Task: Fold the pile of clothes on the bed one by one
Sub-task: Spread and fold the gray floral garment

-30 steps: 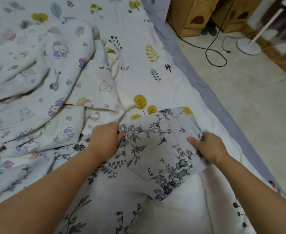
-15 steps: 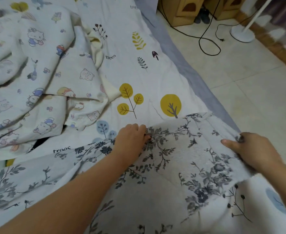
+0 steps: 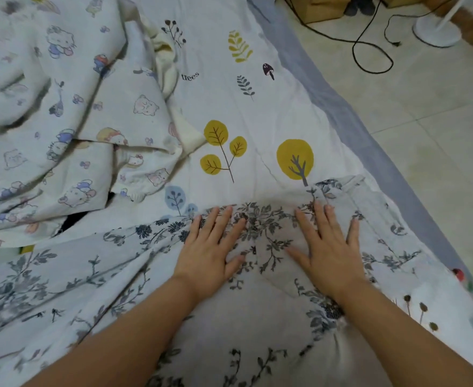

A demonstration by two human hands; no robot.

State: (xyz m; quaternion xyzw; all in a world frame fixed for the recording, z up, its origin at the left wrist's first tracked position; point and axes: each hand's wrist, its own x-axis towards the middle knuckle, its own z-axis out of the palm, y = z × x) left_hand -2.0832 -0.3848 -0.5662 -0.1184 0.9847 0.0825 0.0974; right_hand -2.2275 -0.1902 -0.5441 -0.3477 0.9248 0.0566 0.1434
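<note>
Pale tiled floor [image 3: 425, 113] at right; black cable [image 3: 369, 51] looping across it; white fan base [image 3: 436, 32]; wooden cabinet [image 3: 321, 9] beyond.

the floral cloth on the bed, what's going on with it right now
A person is working on the grey floral garment, spread out on the bed sheet near its floor-side edge. The left hand and the right hand both lie flat on it with fingers spread, side by side, pressing the fabric down as if to smooth it. Neither hand has a grip on anything. A crumpled cartoon-print cloth lies heaped further up the bed, untouched.
</note>
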